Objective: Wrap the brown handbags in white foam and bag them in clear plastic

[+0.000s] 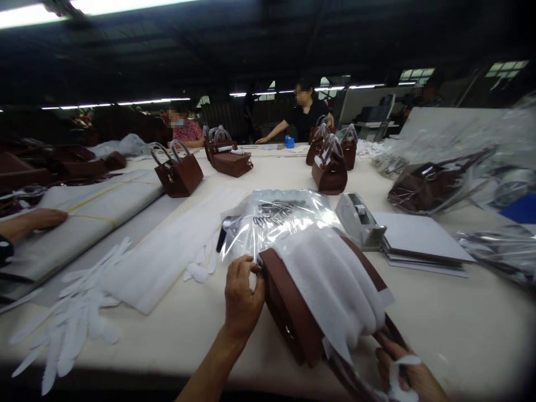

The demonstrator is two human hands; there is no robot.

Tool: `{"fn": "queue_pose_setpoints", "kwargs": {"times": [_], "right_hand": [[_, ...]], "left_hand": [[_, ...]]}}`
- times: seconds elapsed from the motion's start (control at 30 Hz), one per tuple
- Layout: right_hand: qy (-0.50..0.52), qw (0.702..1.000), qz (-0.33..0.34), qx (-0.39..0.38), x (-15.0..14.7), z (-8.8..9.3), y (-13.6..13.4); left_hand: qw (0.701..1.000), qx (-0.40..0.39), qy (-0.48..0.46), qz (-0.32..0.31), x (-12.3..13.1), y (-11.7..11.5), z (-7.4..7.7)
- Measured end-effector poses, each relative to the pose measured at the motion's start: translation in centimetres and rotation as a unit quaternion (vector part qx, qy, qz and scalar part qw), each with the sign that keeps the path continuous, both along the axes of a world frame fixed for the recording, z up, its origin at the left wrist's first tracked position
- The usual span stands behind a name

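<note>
A brown handbag (288, 312) lies tilted on the table in front of me, with a soft white wrapping sheet (330, 279) draped over its side. My left hand (245, 296) is closed at the bag's upper left corner, thumb and fingers pinching its edge. At the lower right, my right hand (402, 360) has its fingers curled around the bag's handle area, partly hidden by the handle. A white strip (404, 374) loops over the fingers of that hand. Just beyond the handbag lies a transparent printed plastic bag (276, 218).
A grey tape dispenser (360, 220) and stacked white boards (422, 240) stand to the right. White cut strips (79, 329) and white sheets (167, 262) lie left. Several finished handbags (180, 173) stand farther back. Another person's hand (50, 219) rests on a wrapped bundle (96, 215).
</note>
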State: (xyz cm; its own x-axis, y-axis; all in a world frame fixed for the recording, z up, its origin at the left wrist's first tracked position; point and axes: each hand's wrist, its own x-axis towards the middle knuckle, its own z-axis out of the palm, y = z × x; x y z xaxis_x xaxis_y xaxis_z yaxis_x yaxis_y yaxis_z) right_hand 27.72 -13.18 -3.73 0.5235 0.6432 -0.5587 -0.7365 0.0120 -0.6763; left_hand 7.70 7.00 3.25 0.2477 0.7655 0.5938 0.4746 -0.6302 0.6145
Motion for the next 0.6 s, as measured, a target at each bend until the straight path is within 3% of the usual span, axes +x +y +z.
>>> {"fn": "queue_pose_setpoints", "kwargs": {"times": [0.13, 0.27, 0.4, 0.43, 0.5, 0.6], "right_hand": [[0.052, 0.997, -0.06, -0.018, -0.8, 0.6, 0.6], [0.04, 0.993, -0.109, -0.017, -1.8, 0.4, 1.1], [0.008, 0.992, -0.121, -0.021, -2.9, 0.7, 1.6], [0.004, 0.992, -0.127, -0.026, -3.1, 0.9, 1.7], [0.009, 0.991, -0.13, -0.029, -3.3, 1.3, 1.8], [0.0, 0.993, -0.112, -0.022, -3.4, 1.9, 2.0]], "left_hand": [[1.0, -0.011, 0.003, -0.023, 0.5, 0.9, 0.5], [0.996, 0.076, -0.043, -0.008, 0.1, 0.5, 0.3], [0.986, 0.109, -0.038, -0.123, -0.2, -0.2, 0.6], [0.985, 0.105, -0.011, -0.138, -0.1, 0.0, 1.1], [0.983, 0.134, 0.076, -0.1, 0.8, 0.7, 2.7], [0.946, 0.209, 0.242, -0.045, 3.6, 2.7, 5.5]]}}
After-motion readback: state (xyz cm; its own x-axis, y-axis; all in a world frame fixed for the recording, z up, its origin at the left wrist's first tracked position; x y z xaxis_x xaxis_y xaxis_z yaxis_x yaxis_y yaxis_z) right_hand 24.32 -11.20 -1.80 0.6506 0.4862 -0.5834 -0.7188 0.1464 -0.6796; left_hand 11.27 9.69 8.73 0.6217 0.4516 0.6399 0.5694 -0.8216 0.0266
